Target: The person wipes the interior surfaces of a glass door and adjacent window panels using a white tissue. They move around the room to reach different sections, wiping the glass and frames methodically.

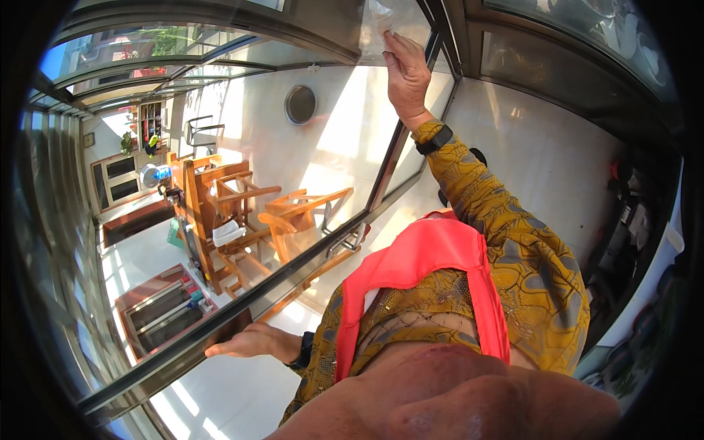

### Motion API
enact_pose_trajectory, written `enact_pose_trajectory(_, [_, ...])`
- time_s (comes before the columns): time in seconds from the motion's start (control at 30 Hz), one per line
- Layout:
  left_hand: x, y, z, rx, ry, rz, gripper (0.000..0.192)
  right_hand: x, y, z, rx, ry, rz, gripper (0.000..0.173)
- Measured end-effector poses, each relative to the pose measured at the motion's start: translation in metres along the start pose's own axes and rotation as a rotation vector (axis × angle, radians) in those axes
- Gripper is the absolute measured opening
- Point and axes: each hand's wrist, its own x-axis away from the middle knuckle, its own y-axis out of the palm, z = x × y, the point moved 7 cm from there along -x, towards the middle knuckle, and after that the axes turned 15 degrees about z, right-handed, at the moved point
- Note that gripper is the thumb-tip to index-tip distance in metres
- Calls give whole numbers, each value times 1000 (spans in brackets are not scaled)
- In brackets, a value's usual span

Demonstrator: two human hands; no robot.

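Note:
My right hand (408, 77) is raised at the top of the view, its fingertips pinching a crumpled white cloth or tissue (381, 16) against a glass pane (352, 82). Lower left, my left hand (250, 341) is beside the dark metal frame (275, 279) of the glass, thumb extended and nothing seen in it; whether it touches the frame is unclear. Both wrists have dark bands over patterned mustard sleeves. A red apron (429, 250) covers my chest.
Beyond the glass are wooden chairs (300, 212), a wooden table (193, 220) with a large clear bottle (151, 175), and a round dark floor mat or opening (301, 104). Dark-framed windows (165, 41) line the upper left. Dark objects (627, 214) lie at the right.

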Motion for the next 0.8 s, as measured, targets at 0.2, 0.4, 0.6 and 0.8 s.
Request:
enact_pose_trajectory(0.2, [37,18,35,6,244,-109,62,33,-26,73,-23,485,-110,35])
enact_pose_trajectory(0.4, [22,12,31,36,235,1,61,34,-38,89,-113,669,-169,33])
enact_pose_trajectory(0.6, [12,11,29,48,204,-10,60,37,-47,94,-78,512,-268,34])
enact_pose_trajectory(0.8, [14,14,34,-9,286,36,64,47,-51,115,-160,649,-220,48])
